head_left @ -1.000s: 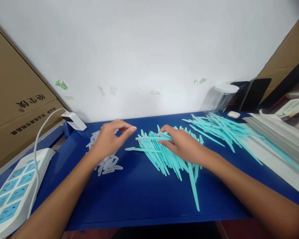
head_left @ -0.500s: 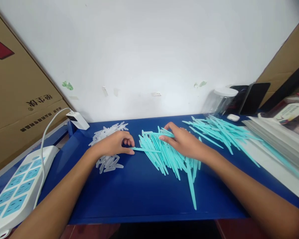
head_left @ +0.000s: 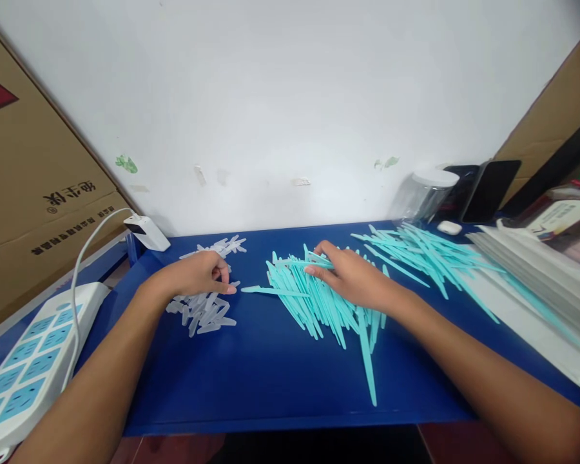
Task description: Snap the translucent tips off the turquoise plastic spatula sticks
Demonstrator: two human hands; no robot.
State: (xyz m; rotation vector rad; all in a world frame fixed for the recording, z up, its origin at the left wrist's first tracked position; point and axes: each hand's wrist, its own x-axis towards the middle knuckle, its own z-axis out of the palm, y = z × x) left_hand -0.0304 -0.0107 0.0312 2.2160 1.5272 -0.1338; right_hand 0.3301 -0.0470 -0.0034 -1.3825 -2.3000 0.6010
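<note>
Over the table (head_left: 270,380), right hand (head_left: 355,277) pinches teal stick (head_left: 292,262); left hand (head_left: 198,274) at clear pieces (head_left: 207,314), grip unclear; plenty of both left loose.

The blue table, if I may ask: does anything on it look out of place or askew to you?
One turquoise stick juts from the central pile towards the table's near edge, and another lies crosswise, its end out to the left; both look odd because most sticks there lie roughly alike. I see no clear damage.
</note>
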